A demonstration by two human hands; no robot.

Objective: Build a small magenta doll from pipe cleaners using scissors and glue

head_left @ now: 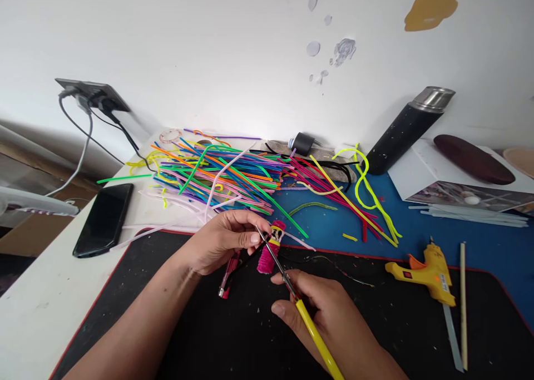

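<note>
left hand (231, 238) pinches a black pipe cleaner (249, 257), likely steadying it near yellow-handled scissors (301, 306) the half-curled right hand (331, 307) grips.

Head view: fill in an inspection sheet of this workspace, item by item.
Surface: black mat with red edging on a white table; light specks on the mat.
Work items: fuzzy pink piece, thin black strip, yellow-handled tool.
Clutter: heap of coloured stems, phone, yellow glue gun.
Hands: left hand appears to pinch the strip; right hand holds the tool.
Cables: several plugged into the wall outlet at left; none seen on the mat's right side.
Surroundings: white wall with patches, black flask.
</note>
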